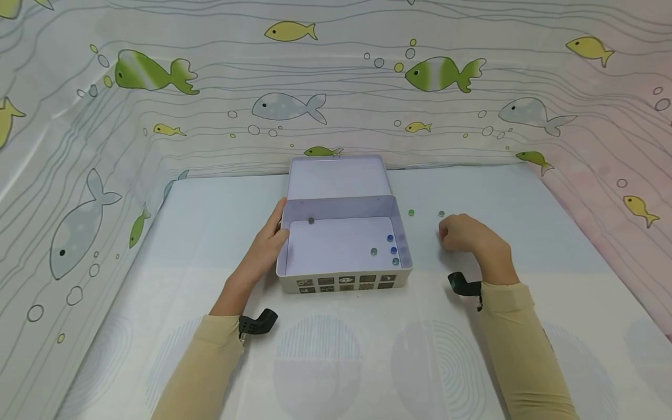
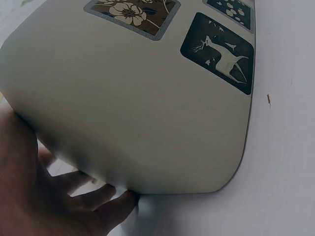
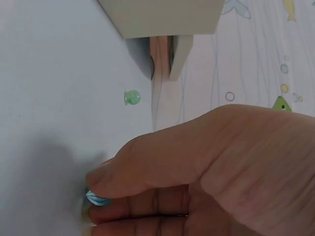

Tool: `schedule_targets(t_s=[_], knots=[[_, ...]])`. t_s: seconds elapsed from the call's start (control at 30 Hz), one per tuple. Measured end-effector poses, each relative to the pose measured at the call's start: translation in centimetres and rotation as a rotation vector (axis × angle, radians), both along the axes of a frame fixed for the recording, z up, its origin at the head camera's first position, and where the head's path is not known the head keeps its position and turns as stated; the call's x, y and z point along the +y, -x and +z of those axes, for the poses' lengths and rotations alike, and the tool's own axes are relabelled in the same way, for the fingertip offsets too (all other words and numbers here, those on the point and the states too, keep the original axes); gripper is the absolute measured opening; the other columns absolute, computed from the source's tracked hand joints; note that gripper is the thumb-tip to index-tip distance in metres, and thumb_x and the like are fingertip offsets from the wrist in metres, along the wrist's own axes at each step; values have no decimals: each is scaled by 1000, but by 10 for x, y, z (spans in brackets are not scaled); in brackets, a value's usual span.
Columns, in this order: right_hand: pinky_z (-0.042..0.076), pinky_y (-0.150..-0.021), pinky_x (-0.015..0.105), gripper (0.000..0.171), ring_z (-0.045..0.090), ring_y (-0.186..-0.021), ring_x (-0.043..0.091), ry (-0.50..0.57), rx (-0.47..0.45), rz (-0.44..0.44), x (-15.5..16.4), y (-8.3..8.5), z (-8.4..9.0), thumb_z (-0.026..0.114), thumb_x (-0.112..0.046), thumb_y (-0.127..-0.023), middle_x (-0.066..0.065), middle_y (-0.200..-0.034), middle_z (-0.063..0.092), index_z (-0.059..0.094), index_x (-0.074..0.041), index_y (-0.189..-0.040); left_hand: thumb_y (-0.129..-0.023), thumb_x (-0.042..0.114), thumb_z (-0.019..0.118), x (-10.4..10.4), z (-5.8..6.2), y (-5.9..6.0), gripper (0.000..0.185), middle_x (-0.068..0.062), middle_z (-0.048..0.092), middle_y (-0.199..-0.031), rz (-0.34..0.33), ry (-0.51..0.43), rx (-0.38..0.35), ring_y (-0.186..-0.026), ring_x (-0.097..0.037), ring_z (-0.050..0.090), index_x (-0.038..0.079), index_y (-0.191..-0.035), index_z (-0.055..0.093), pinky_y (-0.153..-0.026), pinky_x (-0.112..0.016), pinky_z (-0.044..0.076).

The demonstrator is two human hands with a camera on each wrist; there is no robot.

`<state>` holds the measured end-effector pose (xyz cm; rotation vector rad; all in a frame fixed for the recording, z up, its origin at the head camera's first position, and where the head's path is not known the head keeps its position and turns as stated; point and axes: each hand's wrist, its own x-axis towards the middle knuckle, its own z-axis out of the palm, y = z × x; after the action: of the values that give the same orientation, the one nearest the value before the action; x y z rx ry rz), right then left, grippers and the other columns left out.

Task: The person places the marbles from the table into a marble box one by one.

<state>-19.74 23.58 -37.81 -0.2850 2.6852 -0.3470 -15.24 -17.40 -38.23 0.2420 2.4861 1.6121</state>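
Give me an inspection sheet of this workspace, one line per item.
Surface: pale table cover with faint round prints.
Job's things: open tin box, lid up; five marbles inside; green marble and another marble loose on the table.
Clutter: nothing seen.
Grips: left hand flat against the box's left wall; right hand pinches a blue-striped marble on the table.
Cables: nothing seen; black wrist camera mounts only.
Surroundings: fish-print curtain on three sides.

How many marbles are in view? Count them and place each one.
7. In the box: grey marble back left; two blue and two teal near the right wall. On the table: green marble, and a bluish marble by the right hand, which may hide more.
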Motion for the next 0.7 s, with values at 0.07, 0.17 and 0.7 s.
schedule_targets(t_s=[0.07, 0.17, 0.7], knots=[[37, -58, 31, 16, 47, -72, 22, 6, 12, -2, -1, 1, 0, 48, -1, -84, 6, -77, 52, 61, -8, -77, -100, 10, 33, 0, 0, 0, 71, 0, 0, -169, 1, 0, 0, -157, -26, 6, 22, -161, -1, -126, -51, 12], [39, -59, 30, 16, 49, -73, 22, 24, 47, -2, -2, 1, 0, 48, -2, -84, 8, -80, 55, 63, -7, -81, -100, 10, 33, 0, 0, 0, 71, 0, 0, -169, -1, 2, 1, -157, -26, 6, 22, -161, -1, -126, -51, 12], [47, -65, 35, 22, 57, -79, 26, 141, 205, -16, -16, 3, 9, 54, -6, -86, 13, -92, 64, 68, -2, -103, -100, 7, 33, 0, -1, 0, 71, -2, 0, -169, -5, -7, 17, -157, -28, 6, 19, -161, -1, -126, -52, 11]])
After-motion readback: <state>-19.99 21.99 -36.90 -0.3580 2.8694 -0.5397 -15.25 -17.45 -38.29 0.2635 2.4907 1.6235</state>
